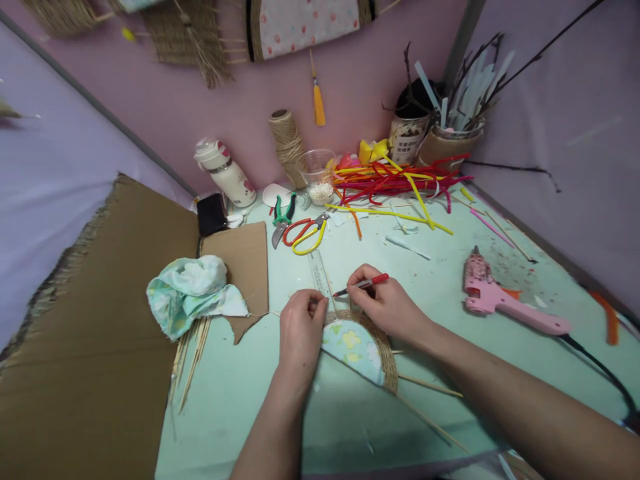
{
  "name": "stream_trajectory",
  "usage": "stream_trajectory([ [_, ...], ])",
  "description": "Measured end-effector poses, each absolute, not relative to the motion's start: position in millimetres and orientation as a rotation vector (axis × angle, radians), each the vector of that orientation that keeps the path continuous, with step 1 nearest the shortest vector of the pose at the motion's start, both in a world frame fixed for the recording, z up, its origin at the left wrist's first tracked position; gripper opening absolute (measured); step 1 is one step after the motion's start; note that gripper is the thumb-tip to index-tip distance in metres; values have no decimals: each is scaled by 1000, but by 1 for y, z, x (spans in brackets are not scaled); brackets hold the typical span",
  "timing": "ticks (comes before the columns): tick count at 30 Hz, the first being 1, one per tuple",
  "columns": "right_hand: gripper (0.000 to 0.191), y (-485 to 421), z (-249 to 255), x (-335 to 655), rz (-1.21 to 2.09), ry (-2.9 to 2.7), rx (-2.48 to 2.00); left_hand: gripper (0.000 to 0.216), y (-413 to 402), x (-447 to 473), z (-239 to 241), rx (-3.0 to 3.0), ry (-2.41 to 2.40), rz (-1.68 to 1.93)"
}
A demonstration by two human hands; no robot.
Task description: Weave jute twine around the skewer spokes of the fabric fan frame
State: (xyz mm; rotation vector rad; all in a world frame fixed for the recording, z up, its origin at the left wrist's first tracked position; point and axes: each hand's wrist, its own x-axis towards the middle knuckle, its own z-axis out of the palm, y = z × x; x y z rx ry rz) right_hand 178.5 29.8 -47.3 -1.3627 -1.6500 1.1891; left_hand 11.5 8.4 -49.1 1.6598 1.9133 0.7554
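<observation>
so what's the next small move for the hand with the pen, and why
Probably a small mark on the thin stick beside the clear ruler: the right hand holds the red pen with its tip close to that stick, and the left hand is near the ruler's lower end. Whether the tip touches is too small to tell.

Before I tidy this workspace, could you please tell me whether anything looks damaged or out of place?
The cardboard sheet at left has a ragged edge, as if torn, and loose scraps lie strewn near the colourful pipe cleaners.
</observation>
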Motion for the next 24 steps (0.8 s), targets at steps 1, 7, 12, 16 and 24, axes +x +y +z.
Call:
stream_trajectory([
  [1,7,29,-47,178,1191,-1652,-1363,8,8,11,-49,1659,1912,753],
  [7,6,29,-46,178,1204,-1636,-1345,8,8,11,-49,1670,1907,755],
  [12,7,29,-48,178,1212,-1628,-1343,7,8,12,-47,1669,1906,754],
  [16,6,29,-49,177,1206,-1632,-1347,7,9,13,-46,1663,1916,740],
  [24,6,29,-46,177,1211,-1625,-1342,7,8,12,-48,1663,1917,745],
])
